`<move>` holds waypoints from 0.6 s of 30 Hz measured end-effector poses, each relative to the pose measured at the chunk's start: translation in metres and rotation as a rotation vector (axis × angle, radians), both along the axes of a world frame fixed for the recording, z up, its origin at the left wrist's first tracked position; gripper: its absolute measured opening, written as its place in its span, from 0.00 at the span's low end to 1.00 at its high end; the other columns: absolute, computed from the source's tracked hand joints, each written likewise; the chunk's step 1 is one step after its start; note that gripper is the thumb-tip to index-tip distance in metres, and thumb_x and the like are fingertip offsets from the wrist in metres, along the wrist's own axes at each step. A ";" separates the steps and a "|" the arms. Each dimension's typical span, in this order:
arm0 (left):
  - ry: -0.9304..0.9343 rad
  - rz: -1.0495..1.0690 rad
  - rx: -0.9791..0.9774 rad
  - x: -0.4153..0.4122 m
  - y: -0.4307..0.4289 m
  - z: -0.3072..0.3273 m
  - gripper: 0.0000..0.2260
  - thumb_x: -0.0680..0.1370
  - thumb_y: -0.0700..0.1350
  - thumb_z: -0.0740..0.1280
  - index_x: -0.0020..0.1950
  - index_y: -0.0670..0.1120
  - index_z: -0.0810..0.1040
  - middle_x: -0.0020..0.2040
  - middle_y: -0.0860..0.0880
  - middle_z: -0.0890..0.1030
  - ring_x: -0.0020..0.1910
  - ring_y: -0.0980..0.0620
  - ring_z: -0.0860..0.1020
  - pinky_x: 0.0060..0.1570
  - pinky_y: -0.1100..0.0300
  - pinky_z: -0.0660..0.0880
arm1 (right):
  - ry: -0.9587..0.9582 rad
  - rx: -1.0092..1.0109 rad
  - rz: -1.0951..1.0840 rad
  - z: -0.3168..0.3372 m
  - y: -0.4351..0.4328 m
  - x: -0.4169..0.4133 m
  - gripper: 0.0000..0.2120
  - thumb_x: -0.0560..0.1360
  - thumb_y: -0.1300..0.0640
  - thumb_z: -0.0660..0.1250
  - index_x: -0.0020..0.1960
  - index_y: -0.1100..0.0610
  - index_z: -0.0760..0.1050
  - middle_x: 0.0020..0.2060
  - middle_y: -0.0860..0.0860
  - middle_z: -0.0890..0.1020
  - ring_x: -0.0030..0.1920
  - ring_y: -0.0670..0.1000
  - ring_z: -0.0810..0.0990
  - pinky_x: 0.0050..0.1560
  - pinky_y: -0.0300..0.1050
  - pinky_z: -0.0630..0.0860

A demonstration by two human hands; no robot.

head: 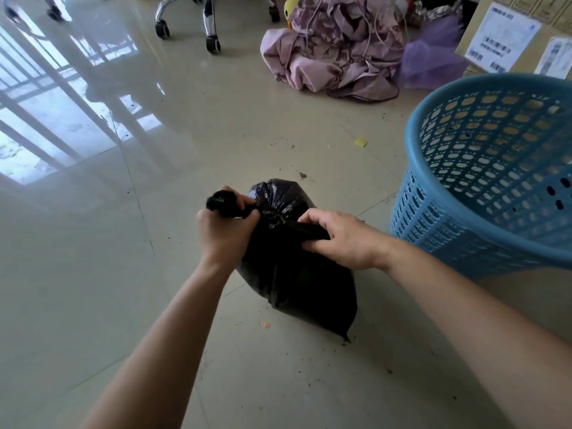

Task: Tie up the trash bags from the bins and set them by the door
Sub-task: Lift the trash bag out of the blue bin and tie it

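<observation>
A full black trash bag (294,283) lies on the tiled floor in the middle of the view. Its neck is gathered and twisted at the top. My left hand (226,230) grips one twisted end of the bag's neck on the left, fingers curled round it. My right hand (343,239) grips the other end on the right, pulled away from the left one. A knot sits between the two hands. The blue perforated plastic bin (483,218) stands to the right of the bag, tilted, with no bag showing inside.
A heap of pink and purple cloth (334,54) lies at the back. Cardboard boxes (520,35) stand at the back right. Office chair castors (213,44) are at the back left. Crumbs and a yellow scrap (360,141) dot the floor.
</observation>
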State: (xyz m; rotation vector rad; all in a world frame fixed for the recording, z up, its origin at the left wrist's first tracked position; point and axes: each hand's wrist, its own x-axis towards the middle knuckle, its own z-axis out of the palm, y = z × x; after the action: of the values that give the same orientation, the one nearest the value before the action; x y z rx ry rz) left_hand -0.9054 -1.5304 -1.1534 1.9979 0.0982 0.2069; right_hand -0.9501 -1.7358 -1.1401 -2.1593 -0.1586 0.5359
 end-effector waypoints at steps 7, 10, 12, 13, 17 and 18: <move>0.109 -0.045 0.005 -0.005 -0.010 -0.010 0.14 0.74 0.36 0.69 0.45 0.56 0.77 0.37 0.49 0.82 0.41 0.47 0.80 0.49 0.54 0.76 | -0.151 -0.103 -0.065 -0.005 0.002 -0.011 0.15 0.74 0.52 0.71 0.59 0.46 0.73 0.48 0.44 0.81 0.50 0.46 0.79 0.52 0.43 0.74; 0.216 -0.175 -0.195 -0.010 -0.009 0.000 0.16 0.76 0.29 0.63 0.49 0.49 0.80 0.41 0.43 0.84 0.42 0.46 0.82 0.48 0.47 0.80 | -0.166 -0.095 -0.069 -0.006 0.001 -0.015 0.28 0.73 0.50 0.73 0.69 0.41 0.65 0.44 0.41 0.77 0.44 0.41 0.77 0.47 0.37 0.71; 0.331 -0.221 -0.367 -0.012 -0.007 0.007 0.16 0.78 0.28 0.61 0.50 0.48 0.81 0.44 0.41 0.83 0.44 0.43 0.82 0.47 0.47 0.80 | -0.182 -0.111 -0.054 -0.006 0.000 -0.017 0.37 0.74 0.49 0.73 0.75 0.36 0.57 0.41 0.40 0.75 0.40 0.37 0.75 0.43 0.30 0.67; 0.375 -0.256 -0.446 -0.012 -0.005 0.008 0.15 0.78 0.30 0.61 0.51 0.48 0.81 0.45 0.40 0.83 0.45 0.41 0.82 0.48 0.46 0.80 | -0.195 -0.126 -0.047 -0.005 0.000 -0.017 0.38 0.74 0.49 0.72 0.76 0.35 0.55 0.39 0.39 0.74 0.39 0.35 0.73 0.42 0.28 0.65; 0.521 -0.317 -0.708 -0.014 0.001 0.011 0.13 0.77 0.33 0.63 0.58 0.44 0.81 0.49 0.40 0.82 0.45 0.45 0.83 0.47 0.54 0.81 | -0.224 -0.139 -0.031 -0.003 0.002 -0.018 0.37 0.75 0.49 0.72 0.78 0.39 0.58 0.43 0.36 0.76 0.44 0.35 0.76 0.49 0.35 0.68; 0.560 -0.284 -0.757 -0.012 0.001 0.011 0.14 0.78 0.32 0.62 0.59 0.44 0.81 0.52 0.41 0.83 0.48 0.45 0.83 0.50 0.54 0.81 | -0.217 -0.136 -0.038 -0.004 0.002 -0.018 0.36 0.74 0.49 0.72 0.78 0.42 0.60 0.48 0.38 0.79 0.50 0.39 0.79 0.53 0.37 0.70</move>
State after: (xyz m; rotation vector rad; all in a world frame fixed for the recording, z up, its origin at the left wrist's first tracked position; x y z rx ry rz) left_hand -0.9177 -1.5298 -1.1422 1.2408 0.2114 -0.5121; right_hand -0.9681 -1.7336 -1.1442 -2.3468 -0.2046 0.2968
